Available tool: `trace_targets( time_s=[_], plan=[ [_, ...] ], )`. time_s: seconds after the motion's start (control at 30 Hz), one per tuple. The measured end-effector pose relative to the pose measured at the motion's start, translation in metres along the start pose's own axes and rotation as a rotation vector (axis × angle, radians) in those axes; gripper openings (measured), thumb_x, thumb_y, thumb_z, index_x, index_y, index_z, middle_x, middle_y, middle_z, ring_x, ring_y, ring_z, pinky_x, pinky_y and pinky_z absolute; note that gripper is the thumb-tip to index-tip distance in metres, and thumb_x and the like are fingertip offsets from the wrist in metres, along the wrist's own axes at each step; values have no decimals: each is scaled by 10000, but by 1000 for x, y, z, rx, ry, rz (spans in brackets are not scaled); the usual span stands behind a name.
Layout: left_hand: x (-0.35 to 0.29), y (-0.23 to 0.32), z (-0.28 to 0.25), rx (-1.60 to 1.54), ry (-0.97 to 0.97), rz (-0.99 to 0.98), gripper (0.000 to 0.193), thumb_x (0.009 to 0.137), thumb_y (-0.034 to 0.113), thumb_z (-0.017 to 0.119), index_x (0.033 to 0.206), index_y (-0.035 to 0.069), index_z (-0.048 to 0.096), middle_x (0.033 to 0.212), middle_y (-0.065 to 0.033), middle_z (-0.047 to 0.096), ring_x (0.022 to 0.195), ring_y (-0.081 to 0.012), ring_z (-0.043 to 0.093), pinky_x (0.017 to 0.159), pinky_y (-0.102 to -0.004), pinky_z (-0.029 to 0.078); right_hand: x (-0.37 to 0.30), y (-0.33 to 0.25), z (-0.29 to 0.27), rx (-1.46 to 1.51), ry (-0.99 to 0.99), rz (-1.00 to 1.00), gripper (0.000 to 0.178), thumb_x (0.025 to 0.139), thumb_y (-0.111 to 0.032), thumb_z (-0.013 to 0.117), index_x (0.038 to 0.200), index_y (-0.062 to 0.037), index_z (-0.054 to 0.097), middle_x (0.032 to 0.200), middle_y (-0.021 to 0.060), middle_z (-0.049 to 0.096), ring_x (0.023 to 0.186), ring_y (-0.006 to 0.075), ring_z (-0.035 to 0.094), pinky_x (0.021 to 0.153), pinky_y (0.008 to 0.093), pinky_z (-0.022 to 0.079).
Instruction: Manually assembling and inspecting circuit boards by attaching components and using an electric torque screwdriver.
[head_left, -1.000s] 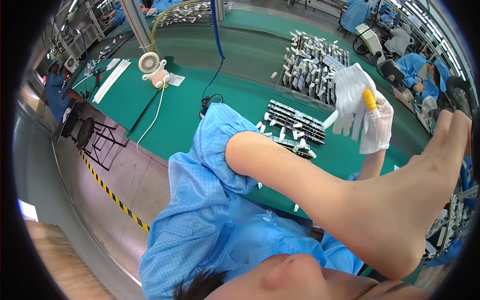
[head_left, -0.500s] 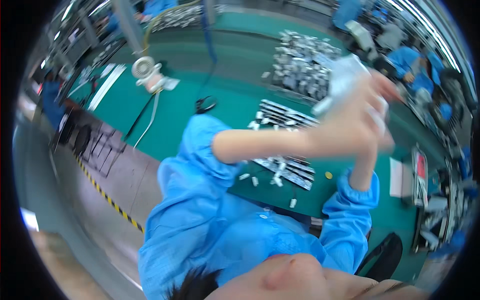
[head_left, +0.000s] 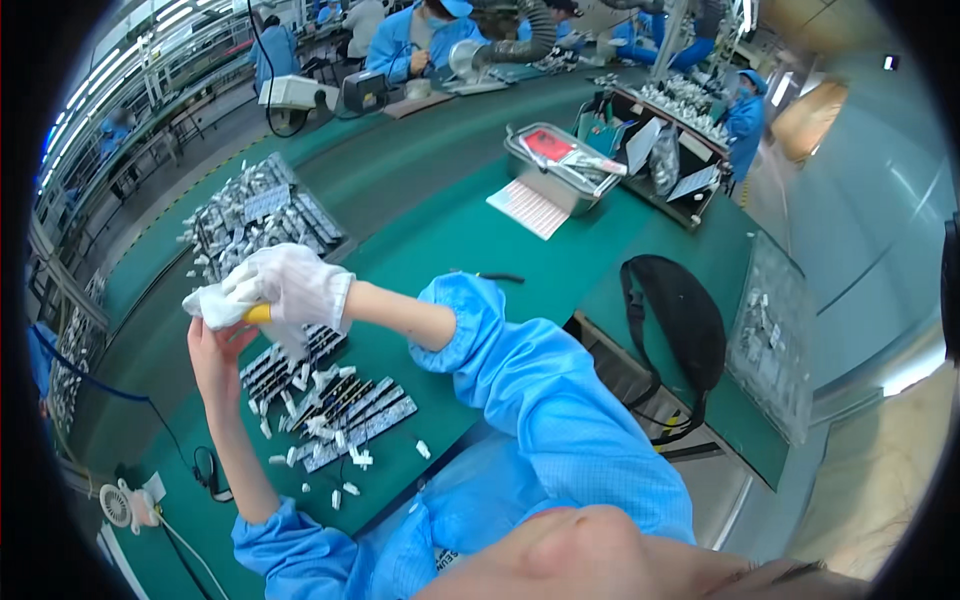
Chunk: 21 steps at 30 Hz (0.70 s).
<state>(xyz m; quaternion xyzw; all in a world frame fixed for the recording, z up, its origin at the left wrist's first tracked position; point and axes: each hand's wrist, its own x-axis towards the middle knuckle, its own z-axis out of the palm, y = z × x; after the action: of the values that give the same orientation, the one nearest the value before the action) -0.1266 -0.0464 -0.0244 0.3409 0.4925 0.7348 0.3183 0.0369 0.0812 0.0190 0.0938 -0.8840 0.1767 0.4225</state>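
Note:
Both my hands are raised together over the left side of the green workbench. My right hand point(head_left: 300, 285) wears a thin white glove, its fingers bent round a bunched white cloth point(head_left: 212, 304) that looks like another glove. A yellow band or tip point(head_left: 257, 313) shows at its thumb side. Bare, my left hand point(head_left: 215, 355) reaches up from below, fingertips at the cloth and partly hidden by it. Under the hands lie dark and silvery circuit-board strips point(head_left: 360, 415) side by side, with small white plug-like parts point(head_left: 322, 428) scattered on and around them.
A large pile of boards and white parts point(head_left: 265, 215) lies beyond my hands. Further right are a clear bin point(head_left: 560, 170), a printed sheet point(head_left: 530, 207) and a black waist bag point(head_left: 675, 320). A small fan point(head_left: 118, 506) stands at lower left. Co-workers sit across.
My view has swung to the right, so the bench appears shifted left. My hands, blurred before, are now steadier and close together at the white cloth.

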Motion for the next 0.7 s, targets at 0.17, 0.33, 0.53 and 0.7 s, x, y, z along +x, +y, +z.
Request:
trace_targets(
  time_s=[0.17, 0.33, 0.53, 0.7],
  plan=[
    [8, -13, -11, 584, 80, 315, 237, 951, 196, 494, 1026, 0, 603, 890, -51, 638, 728, -96, 570, 621, -235, 461, -2, -3, -3, 288, -233, 322, 439, 830, -462, 598, 1062, -89, 626, 932, 160, 650, 892, 369, 612, 770, 423, 480],
    [-14, 6, 40, 956, 121, 656, 110, 793, 49, 619, 887, -7, 610, 717, -140, 584, 622, -217, 582, 568, -312, 448, -6, 13, 13, 121, -172, 403, 187, 791, -152, 583, 911, -52, 686, 805, 182, 663, 707, 261, 662, 641, 360, 499],
    [-3, -3, 42, 667, 56, 437, 156, 787, 86, 584, 880, -17, 655, 678, -118, 620, 633, -176, 622, 584, -298, 469, -8, 34, -1, -144, -312, 452, 208, 774, -246, 666, 824, -50, 713, 697, 144, 659, 598, 231, 649, 585, 329, 495],
    [-5, 4, 37, 898, 512, 1000, 129, 760, 73, 617, 885, 77, 649, 813, -69, 607, 690, -219, 633, 595, -360, 504, -9, 28, 0, -501, -137, 311, 210, 757, -310, 653, 662, -124, 674, 617, 106, 609, 585, 281, 612, 542, 389, 461]
  ],
)
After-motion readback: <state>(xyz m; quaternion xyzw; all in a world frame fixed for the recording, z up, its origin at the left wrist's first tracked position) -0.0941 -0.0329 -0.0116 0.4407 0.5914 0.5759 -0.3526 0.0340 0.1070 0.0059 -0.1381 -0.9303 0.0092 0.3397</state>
